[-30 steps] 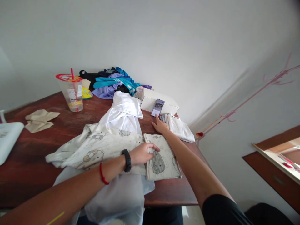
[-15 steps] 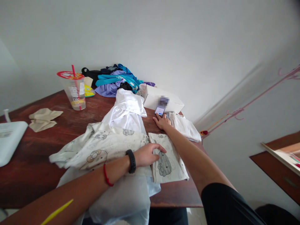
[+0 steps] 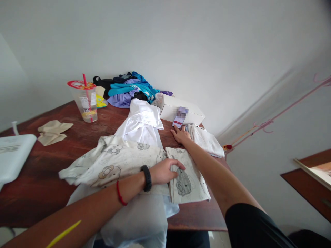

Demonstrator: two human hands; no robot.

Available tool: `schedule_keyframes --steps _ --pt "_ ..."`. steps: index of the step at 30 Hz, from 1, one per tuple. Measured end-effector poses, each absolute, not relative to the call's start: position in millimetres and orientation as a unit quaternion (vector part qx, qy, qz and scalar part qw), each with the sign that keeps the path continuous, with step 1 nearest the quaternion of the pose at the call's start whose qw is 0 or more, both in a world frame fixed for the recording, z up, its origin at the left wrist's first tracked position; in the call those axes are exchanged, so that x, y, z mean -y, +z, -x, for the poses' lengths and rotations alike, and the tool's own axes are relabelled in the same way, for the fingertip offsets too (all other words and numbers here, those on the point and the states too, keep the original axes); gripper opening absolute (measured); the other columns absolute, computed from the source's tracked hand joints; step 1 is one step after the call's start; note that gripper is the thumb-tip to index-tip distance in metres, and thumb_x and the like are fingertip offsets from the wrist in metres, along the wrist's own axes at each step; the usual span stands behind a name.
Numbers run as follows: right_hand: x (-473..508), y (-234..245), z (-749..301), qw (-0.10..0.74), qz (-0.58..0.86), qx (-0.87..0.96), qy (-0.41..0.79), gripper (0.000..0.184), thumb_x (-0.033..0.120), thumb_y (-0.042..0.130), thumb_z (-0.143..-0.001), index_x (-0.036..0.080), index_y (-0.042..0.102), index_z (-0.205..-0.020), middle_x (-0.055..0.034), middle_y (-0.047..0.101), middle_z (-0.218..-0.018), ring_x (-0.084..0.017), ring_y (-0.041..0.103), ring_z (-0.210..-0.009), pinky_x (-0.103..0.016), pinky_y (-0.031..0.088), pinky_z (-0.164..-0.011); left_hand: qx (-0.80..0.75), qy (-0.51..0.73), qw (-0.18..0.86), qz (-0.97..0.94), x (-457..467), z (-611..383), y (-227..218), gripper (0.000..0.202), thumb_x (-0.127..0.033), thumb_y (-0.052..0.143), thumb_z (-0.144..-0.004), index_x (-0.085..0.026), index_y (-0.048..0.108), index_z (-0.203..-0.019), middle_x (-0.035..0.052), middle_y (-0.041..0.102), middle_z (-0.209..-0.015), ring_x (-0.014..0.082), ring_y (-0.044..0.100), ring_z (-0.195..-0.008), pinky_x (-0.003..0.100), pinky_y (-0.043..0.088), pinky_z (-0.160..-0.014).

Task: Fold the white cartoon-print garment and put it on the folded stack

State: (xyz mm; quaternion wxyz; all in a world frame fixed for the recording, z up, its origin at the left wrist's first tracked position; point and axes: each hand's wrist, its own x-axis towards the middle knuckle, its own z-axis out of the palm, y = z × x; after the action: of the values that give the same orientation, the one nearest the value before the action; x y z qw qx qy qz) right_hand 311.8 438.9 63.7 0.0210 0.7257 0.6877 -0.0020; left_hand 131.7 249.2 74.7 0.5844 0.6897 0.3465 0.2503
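My left hand (image 3: pixel 164 171) rests open on a cream cloth printed with cartoon cat faces, thumb and fingers apart. Under its fingertips lies the folded end (image 3: pixel 192 187) of that printed cloth; the looser part (image 3: pixel 129 155) spreads to the left. My right hand (image 3: pixel 181 135) reaches further out, its index finger stretched to the lower edge of a phone (image 3: pixel 178 123) that leans on a white box (image 3: pixel 193 110). The other right fingers are partly hidden but look spread. Beneath the printed cloth lies a white garment (image 3: pixel 141 125).
A folded white cloth (image 3: pixel 207 139) is right of my right hand. Behind are piled blue, purple and black clothes (image 3: pixel 126 89). A plastic cup with a red straw (image 3: pixel 86 103), a brown napkin (image 3: pixel 54 132) and a white device (image 3: pixel 15 158) stand left on the wooden table (image 3: pixel 33 193).
The phone screen now shows a red button where a blue one was. Both hands keep their places on the cloth and at the phone; the view has shifted slightly.
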Motion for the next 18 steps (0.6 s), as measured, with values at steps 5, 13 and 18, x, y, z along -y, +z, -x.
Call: schedule_keyframes --steps 5,13,18 --pt "-425 75 -310 -0.017 -0.706 -0.708 0.007 0.065 0.062 0.031 -0.102 0.031 0.031 -0.158 -0.02 0.041 -0.148 -0.037 0.058 -0.12 -0.05 0.042 -0.101 -0.349 0.255 0.579 -0.691 -250 -131 75 0.046 -0.006 0.057 -0.076 -0.017 0.071 -0.119 0.0071 0.07 -0.123 0.0242 0.066 -0.11 0.032 0.049 -0.099" --pt "-333 88 -356 -0.241 -0.626 -0.742 -0.015 0.043 0.042 0.044 -0.098 0.02 0.066 -0.127 -0.0126 0.058 -0.125 -0.027 0.057 -0.118 -0.041 0.04 -0.11 -0.405 0.265 0.565 -0.668 -244 -131 80 0.05 -0.012 0.056 -0.076 -0.017 0.069 -0.124 0.0045 0.073 -0.09 0.0223 0.067 -0.081 0.032 0.051 -0.077" --pt "-256 87 -383 -0.357 -0.69 -0.579 -0.246 0.054 0.05 0.062 -0.085 0.02 0.06 -0.13 -0.012 0.063 -0.119 -0.025 0.066 -0.098 -0.039 0.055 -0.082 -0.399 0.317 0.513 -0.691 -243 -134 75 0.038 -0.014 0.056 -0.079 -0.017 0.069 -0.115 0.0061 0.072 -0.106 0.0248 0.066 -0.102 0.034 0.049 -0.095"
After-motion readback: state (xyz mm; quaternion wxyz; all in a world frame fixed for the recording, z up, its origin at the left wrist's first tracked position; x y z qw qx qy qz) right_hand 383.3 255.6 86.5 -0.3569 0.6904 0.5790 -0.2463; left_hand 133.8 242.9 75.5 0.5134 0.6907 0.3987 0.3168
